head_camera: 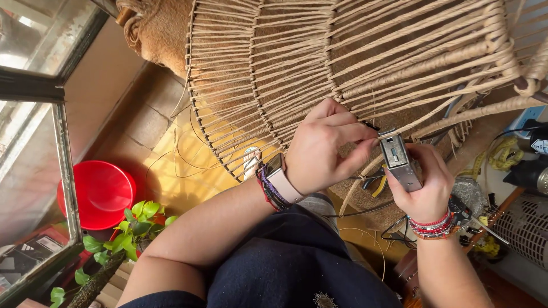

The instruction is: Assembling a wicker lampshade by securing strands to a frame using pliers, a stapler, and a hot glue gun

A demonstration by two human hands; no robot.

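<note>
Tan cord, wound in tight parallel strands over a dark wire frame, fills the upper half of the head view, its curved lower rim running from the upper left down toward the middle. The left hand sits just under that rim, fingers pinched narrow on a cord end where the strands meet the frame. Right beside it, touching at the fingertips, the right hand is wrapped around a small silver lighter, held upright with its top at the pinched cord. The two hands crowd together at the rim, with little free space between them and the strands above.

Below the hands lies the person's lap in dark blue cloth. A watch with a pale strap and bead bracelets circle the left wrist; red and dark bracelets circle the right.

To the left the floor is more open: a red bowl stands well apart from the frame, with a leafy green plant just below it and a glass pane's dark edge alongside. On the right, yellow-handled pliers, loose wires and a perforated metal cylinder crowd close to the right forearm.
</note>
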